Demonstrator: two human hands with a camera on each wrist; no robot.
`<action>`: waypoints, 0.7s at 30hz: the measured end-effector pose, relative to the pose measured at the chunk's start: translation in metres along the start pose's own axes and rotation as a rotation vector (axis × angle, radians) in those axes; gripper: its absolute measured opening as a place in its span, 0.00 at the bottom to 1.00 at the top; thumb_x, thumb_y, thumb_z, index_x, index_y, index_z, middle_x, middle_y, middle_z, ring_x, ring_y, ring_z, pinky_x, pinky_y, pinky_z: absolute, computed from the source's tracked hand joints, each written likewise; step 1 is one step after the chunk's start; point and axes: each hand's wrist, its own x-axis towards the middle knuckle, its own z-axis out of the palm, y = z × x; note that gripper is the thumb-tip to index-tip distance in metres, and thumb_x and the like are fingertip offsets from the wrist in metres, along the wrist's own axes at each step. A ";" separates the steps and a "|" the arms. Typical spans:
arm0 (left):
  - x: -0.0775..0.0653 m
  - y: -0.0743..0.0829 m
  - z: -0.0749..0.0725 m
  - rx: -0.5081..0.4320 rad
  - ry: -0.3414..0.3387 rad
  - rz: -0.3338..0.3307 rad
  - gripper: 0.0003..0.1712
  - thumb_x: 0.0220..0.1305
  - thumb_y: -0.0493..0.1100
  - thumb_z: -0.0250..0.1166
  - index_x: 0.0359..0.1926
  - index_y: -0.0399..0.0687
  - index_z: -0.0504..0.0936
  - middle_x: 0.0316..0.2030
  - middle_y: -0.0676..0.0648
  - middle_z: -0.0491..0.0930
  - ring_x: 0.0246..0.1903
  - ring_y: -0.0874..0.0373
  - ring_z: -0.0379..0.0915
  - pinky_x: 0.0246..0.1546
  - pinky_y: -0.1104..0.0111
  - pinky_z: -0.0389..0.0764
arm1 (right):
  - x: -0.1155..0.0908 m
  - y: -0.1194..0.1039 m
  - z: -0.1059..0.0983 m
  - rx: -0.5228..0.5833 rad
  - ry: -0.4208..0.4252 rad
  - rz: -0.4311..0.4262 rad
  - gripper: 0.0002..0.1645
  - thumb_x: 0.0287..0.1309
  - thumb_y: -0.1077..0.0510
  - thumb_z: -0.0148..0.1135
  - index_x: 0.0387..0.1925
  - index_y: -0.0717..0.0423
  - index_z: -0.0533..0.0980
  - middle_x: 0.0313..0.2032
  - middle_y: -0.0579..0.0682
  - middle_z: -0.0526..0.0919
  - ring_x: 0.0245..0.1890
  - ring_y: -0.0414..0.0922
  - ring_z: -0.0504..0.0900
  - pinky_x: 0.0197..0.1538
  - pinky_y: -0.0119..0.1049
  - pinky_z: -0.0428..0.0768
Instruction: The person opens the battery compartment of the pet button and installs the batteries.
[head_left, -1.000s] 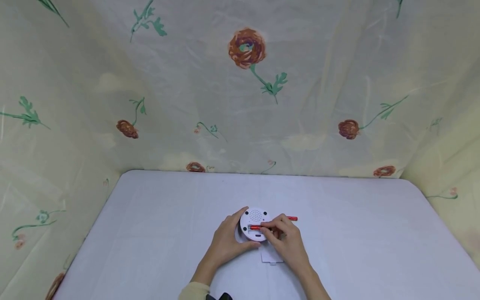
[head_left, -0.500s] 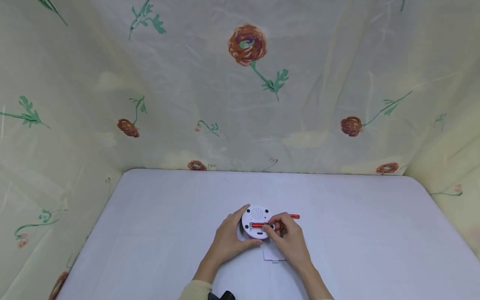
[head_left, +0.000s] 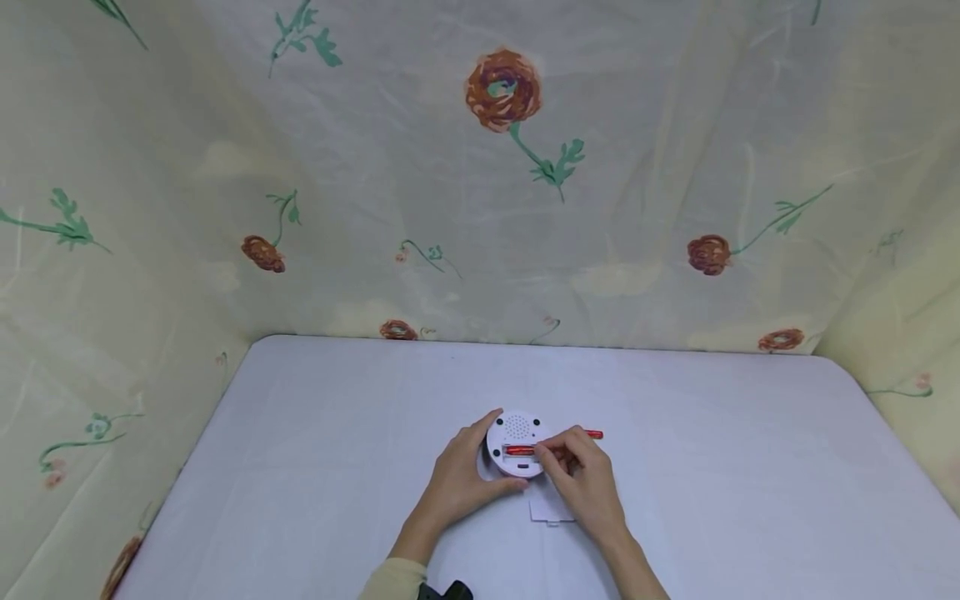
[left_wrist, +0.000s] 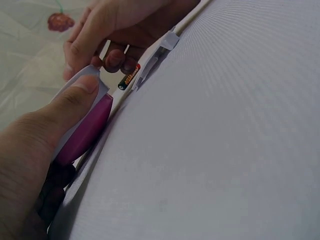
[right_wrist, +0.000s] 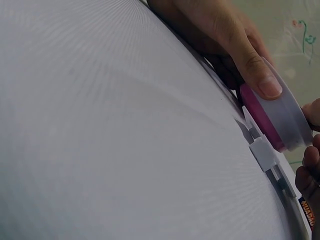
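Note:
A round white device (head_left: 517, 427) lies with its underside up, showing speaker holes, dark round feet and a battery slot. From the wrist views its other half is magenta (left_wrist: 87, 132). My left hand (head_left: 459, 487) grips its rim, thumb at the near side and fingers round the far side. A red battery (head_left: 519, 450) lies in the slot. At its right end, my right hand (head_left: 588, 479) pinches with thumb and index finger, hiding that end. Beyond the right hand a second red battery (head_left: 594, 434) rests on the table, its black end (left_wrist: 123, 86) visible in the left wrist view.
A white battery cover (head_left: 550, 505) with a small tab lies on the table just in front of the device, partly under the right hand. The white table (head_left: 360, 417) ends at a flowered curtain (head_left: 420, 183) behind and at the sides.
The battery has gone from partly covered by the right fingers to more exposed in the slot. The right fingertips have shifted to its right end. The left hand keeps its hold.

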 end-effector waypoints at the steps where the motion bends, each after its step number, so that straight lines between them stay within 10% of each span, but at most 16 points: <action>1: 0.000 0.000 0.000 0.000 0.000 0.001 0.58 0.39 0.71 0.71 0.71 0.67 0.56 0.62 0.51 0.71 0.59 0.55 0.69 0.55 0.54 0.73 | 0.000 0.000 0.000 0.005 -0.006 0.012 0.03 0.55 0.59 0.66 0.31 0.46 0.80 0.28 0.40 0.74 0.25 0.35 0.70 0.26 0.24 0.70; 21: -0.002 0.002 -0.001 -0.015 0.002 -0.001 0.58 0.39 0.69 0.72 0.71 0.66 0.57 0.63 0.51 0.70 0.60 0.54 0.68 0.56 0.53 0.72 | 0.001 -0.004 -0.001 0.042 -0.056 0.051 0.04 0.56 0.59 0.66 0.30 0.47 0.78 0.29 0.41 0.72 0.26 0.35 0.70 0.28 0.24 0.70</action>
